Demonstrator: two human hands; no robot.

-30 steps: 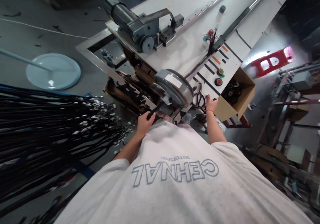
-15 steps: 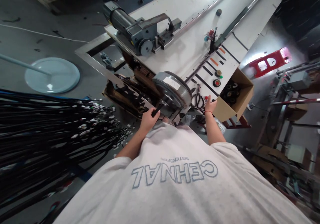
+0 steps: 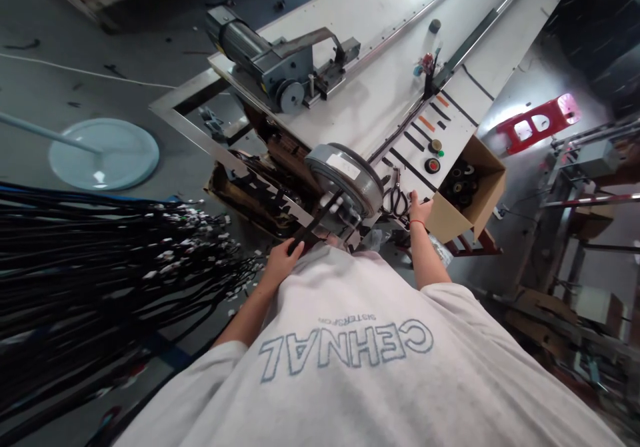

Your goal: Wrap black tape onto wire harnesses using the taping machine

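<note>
My left hand point(image 3: 281, 260) is closed round a black cable point(image 3: 315, 224) that runs up to the round grey winding drum point(image 3: 345, 177) at the near end of the long white machine table point(image 3: 370, 94). My right hand point(image 3: 419, 208) rests at the table's near right edge, just below a red and a green push button point(image 3: 433, 156); its fingers look curled against the edge. Black-handled scissors point(image 3: 397, 197) hang beside that hand. My white printed shirt fills the lower part of the view.
A big bundle of black cables with white tags point(image 3: 100, 267) lies at the left. A cardboard box of black rolls point(image 3: 467, 187) hangs at the table's right. A grey motor unit point(image 3: 270, 60) sits on the table. A red stool point(image 3: 537, 124) and a round floor plate point(image 3: 103, 154) are nearby.
My left hand has pulled back toward my body, drawing the black cable out from the drum. My right hand has stayed at the table edge near the buttons.
</note>
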